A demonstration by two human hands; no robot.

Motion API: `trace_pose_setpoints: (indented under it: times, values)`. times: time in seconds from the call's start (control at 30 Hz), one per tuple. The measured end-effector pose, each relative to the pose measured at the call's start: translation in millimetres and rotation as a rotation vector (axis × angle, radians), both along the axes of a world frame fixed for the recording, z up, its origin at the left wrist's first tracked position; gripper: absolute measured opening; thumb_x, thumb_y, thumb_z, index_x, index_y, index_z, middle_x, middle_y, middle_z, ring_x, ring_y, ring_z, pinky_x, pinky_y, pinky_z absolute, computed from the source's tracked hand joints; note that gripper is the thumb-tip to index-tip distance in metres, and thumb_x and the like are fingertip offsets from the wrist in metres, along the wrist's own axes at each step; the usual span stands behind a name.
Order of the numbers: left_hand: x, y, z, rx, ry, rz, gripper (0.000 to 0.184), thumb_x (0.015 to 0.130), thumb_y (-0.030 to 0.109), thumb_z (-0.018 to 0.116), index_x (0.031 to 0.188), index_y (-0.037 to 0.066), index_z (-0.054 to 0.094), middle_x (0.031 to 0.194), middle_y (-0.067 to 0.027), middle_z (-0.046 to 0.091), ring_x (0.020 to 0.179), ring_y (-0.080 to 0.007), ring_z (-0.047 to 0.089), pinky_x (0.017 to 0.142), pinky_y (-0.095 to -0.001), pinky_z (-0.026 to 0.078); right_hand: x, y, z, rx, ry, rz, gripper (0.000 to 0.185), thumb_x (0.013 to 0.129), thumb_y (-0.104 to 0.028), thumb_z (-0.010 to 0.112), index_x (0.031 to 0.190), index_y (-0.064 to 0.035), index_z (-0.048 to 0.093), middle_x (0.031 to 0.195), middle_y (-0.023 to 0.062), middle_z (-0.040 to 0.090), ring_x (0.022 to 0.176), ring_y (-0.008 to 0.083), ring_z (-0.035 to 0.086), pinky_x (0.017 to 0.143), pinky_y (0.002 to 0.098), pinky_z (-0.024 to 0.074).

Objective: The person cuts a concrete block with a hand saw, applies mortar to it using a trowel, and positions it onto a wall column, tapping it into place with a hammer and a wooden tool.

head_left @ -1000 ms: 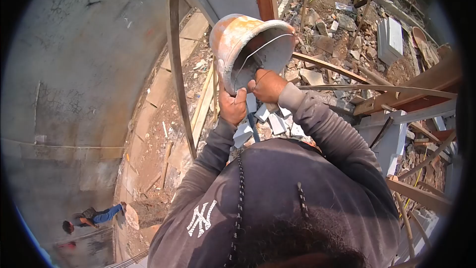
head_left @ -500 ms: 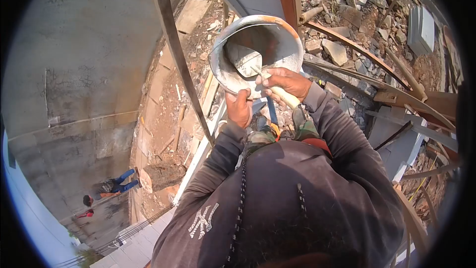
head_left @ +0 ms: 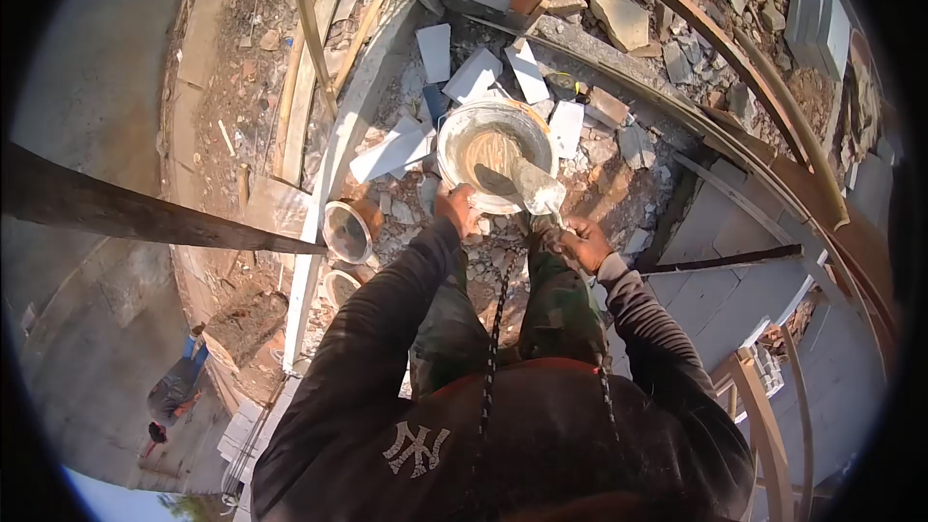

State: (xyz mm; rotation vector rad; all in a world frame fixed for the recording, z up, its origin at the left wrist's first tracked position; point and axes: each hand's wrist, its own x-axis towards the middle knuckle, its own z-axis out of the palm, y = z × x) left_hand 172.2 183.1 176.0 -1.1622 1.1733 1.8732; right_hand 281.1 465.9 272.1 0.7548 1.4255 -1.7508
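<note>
A whitish bucket (head_left: 460, 147) stands below me among rubble, with wet-looking grey-brown mix (head_left: 491, 147) inside. The fingers of my left hand (head_left: 458, 210) are closed on its near rim. My right hand (head_left: 584, 244) is wrapped round the handle of a trowel (head_left: 535, 186); the handle is mostly hidden by the fingers. The blade, coated in pale mix, lies over the bucket's near right rim. Whether it touches the rim I cannot tell.
White block pieces (head_left: 394, 150) lie around the bucket. Two more buckets, one a round bucket (head_left: 348, 234), stand at left. A dark wooden post (head_left: 145, 198) crosses the left side. Curved planks (head_left: 735, 48) run along the right. Another person (head_left: 178, 387) is far off at lower left.
The bucket has gone from being tilted up near my chest to standing lower, among the rubble. The trowel has come out from inside it to over its right rim. My view has shifted.
</note>
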Motion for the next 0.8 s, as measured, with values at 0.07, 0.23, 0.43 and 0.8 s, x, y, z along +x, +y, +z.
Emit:
trace_pose_setpoints:
  times: [0.07,0.23,0.43,0.8]
  values:
    - [5,-4,-116,-0.086,0.123,-0.161,0.046,0.091,-0.001,0.061,0.136,0.003,0.053,0.121,-0.0144,0.067,0.104,-0.0317,0.071,0.085,-0.0478,0.064,7,-3,-38,0.082,0.089,-0.075,0.011,0.098,-0.008,0.063,0.105,-0.0066,0.072,0.082,-0.0052,0.065,0.066,0.0043,0.055,0.057,0.0252,0.044]
    - [-54,45,-197,-0.227,0.035,-0.16,0.035,0.093,0.003,0.065,0.127,0.001,0.057,0.118,-0.0135,0.065,0.099,-0.0268,0.07,0.08,-0.0432,0.064,4,-1,-109,0.094,0.104,-0.187,0.009,0.1,-0.006,0.061,0.097,-0.0052,0.07,0.083,-0.0055,0.065,0.071,0.0045,0.055,0.06,0.0264,0.0448]
    - [-58,33,-249,-0.427,0.104,-0.567,0.055,0.086,0.031,0.079,0.126,-0.001,0.057,0.116,-0.0186,0.064,0.103,-0.0318,0.063,0.089,-0.043,0.056,2,-7,-163,0.12,0.017,-0.281,0.008,0.1,-0.01,0.064,0.096,-0.007,0.07,0.074,-0.0035,0.063,0.062,0.0054,0.054,0.056,0.0249,0.0435]
    - [-102,-158,-152,-1.4,0.6,-1.672,0.106,0.072,0.039,0.089,0.158,0.009,0.036,0.147,-0.0148,0.05,0.138,-0.0343,0.046,0.119,-0.0579,0.028,-26,-50,-132,0.004,-0.104,-0.454,0.01,0.1,-0.011,0.063,0.093,-0.0063,0.067,0.073,0.0009,0.064,0.059,0.0098,0.057,0.054,0.0249,0.0451]
